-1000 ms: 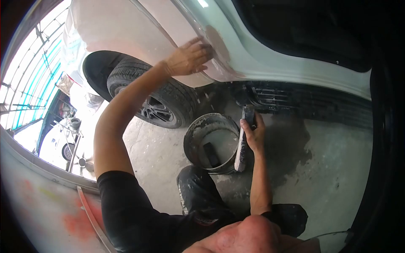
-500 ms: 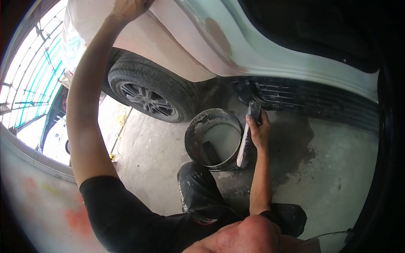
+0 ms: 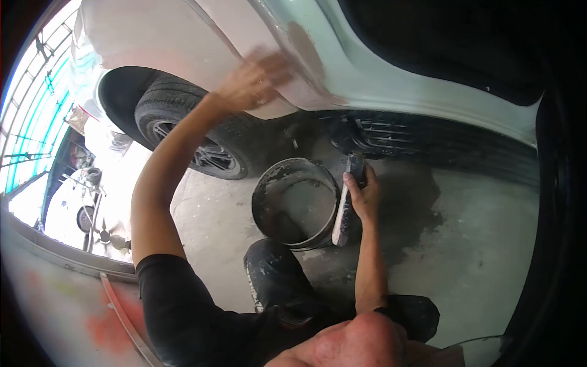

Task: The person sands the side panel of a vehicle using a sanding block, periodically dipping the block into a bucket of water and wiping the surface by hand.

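My left hand (image 3: 257,79) lies over the lower part of a pale car body panel (image 3: 159,37), fingers stretched out but blurred by motion. I see nothing held in it. Near it is a brownish filler patch (image 3: 306,49) on the panel. My right hand (image 3: 367,196) grips a long, narrow sanding block (image 3: 347,211), dark with a whitish edge, held upright beside the rim of a bucket. The bucket (image 3: 260,205) stands on the floor with cloudy water inside. A dark shape in the water is hard to make out.
A car wheel (image 3: 174,101) is left of the bucket, under the arch. A black ribbed side step (image 3: 409,134) runs along the car's bottom to the right. Wet patches darken the concrete floor (image 3: 477,244). A red-marked panel (image 3: 116,324) stands at lower left.
My left hand has come down and to the right across the car panel from the top edge. My right hand still holds the sanding block beside the bucket. The view has shifted slightly.
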Action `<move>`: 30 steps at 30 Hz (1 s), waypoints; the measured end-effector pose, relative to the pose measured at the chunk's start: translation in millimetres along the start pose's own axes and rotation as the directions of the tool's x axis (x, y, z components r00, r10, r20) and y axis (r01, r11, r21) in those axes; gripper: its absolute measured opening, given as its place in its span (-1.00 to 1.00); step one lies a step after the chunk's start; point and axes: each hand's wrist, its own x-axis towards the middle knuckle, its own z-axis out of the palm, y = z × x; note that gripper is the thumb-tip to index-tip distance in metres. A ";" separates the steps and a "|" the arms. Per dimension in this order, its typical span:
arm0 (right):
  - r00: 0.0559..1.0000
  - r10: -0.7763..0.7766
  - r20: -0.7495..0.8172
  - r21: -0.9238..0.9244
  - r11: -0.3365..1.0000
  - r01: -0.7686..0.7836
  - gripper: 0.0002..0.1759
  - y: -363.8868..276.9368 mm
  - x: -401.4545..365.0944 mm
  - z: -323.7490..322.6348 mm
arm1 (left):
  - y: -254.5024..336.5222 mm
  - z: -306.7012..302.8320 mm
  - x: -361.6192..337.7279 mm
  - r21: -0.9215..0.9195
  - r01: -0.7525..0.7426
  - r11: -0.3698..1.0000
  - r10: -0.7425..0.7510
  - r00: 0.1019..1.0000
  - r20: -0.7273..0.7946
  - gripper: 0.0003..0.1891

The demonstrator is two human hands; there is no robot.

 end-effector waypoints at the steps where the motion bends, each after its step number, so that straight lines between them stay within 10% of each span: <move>1: 1.000 -0.002 0.003 0.013 1.000 0.002 -0.29 4.5 0.8 0.6 | -19.7 -1.2 -5.7 0.063 0.093 0.994 -0.085 0.989 -0.125 -0.40; 3: 0.997 -0.070 0.045 0.036 0.997 0.069 -0.22 10.3 4.4 3.5 | -58.7 -4.9 -20.0 0.094 0.377 0.921 -0.327 0.883 -0.336 -0.29; 7: 0.963 -0.218 0.157 0.003 0.975 0.221 -0.20 -26.2 26.7 23.3 | -92.6 5.8 -29.6 0.192 0.412 0.891 -0.277 0.828 -0.488 -0.29; 15: 0.733 -0.660 0.167 -0.130 0.722 0.679 -0.11 -94.3 126.0 70.2 | -89.9 7.3 -40.6 0.190 0.481 0.856 -0.408 0.853 -0.324 -0.13; 27: 0.540 -0.822 0.180 -0.219 0.502 0.837 -0.05 -86.0 162.0 92.5 | -88.1 -0.5 -43.8 0.232 0.498 0.836 -0.459 0.865 -0.201 -0.12; 30: 0.549 -0.818 0.172 -0.224 0.511 0.830 -0.05 -129.0 164.1 104.6 | -101.1 12.9 -41.0 0.247 0.412 0.877 -0.297 0.870 -0.393 -0.10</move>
